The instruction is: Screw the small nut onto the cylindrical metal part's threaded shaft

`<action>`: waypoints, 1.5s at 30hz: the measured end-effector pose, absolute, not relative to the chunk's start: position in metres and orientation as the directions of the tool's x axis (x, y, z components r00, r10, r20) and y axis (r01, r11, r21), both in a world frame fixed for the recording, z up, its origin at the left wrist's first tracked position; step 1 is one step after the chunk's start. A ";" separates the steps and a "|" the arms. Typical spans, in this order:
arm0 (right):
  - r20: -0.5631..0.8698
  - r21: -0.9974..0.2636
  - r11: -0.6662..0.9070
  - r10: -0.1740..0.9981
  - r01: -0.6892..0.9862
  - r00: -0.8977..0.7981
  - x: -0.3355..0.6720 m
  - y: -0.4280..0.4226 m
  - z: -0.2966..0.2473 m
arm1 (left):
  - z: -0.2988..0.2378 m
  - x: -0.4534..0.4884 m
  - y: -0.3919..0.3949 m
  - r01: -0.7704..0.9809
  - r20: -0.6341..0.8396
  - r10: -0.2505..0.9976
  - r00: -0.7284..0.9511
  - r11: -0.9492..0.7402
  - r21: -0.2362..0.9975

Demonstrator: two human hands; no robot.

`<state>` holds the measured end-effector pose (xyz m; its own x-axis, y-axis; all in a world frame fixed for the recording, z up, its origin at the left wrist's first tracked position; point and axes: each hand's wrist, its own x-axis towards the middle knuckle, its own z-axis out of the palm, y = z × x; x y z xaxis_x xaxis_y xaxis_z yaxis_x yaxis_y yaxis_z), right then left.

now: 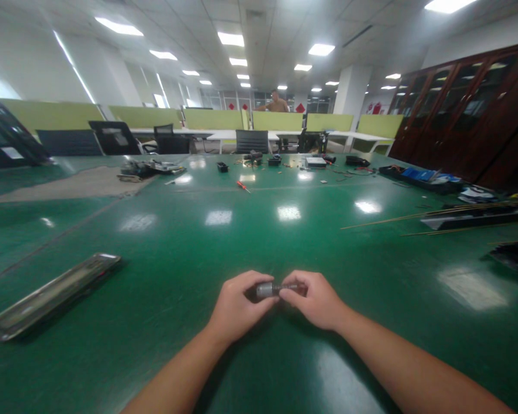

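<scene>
Cylindrical part (pixel 266 289), small and lying roughly level, sits between the person's two hands, at or just above the green worktop (pixel 190 241); which of these cannot be told. Its left portion is a thick, light-grey barrel with a dull metallic sheen; rightward it narrows into a darker, brownish length that looks ridged, though blur hides the detail. The left hand (pixel 236 296) curls round the barrel end, gripping it, while the right hand (pixel 317 299) pinches the narrow end, partly covering it.
</scene>
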<state>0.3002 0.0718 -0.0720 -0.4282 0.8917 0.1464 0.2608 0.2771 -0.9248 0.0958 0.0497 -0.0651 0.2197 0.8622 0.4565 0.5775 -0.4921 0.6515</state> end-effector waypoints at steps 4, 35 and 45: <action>0.154 -0.927 0.278 0.894 0.252 -0.420 0.300 0.071 -0.072 | -0.064 0.096 0.050 0.570 0.457 0.863 0.217 -0.492 0.658; 0.186 -0.928 0.289 0.907 0.236 -0.378 0.301 0.070 -0.070 | -0.062 0.094 0.049 0.579 0.471 0.865 0.172 -0.475 0.663; 0.206 -0.921 0.307 0.906 0.240 -0.371 0.301 0.069 -0.067 | -0.060 0.094 0.048 0.582 0.479 0.860 0.177 -0.483 0.654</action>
<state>0.3012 0.0690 -0.0675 -0.3706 0.9057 0.2056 0.2399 0.3072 -0.9209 0.0945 0.0477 -0.0602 0.1765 0.8601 0.4787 0.5823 -0.4833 0.6537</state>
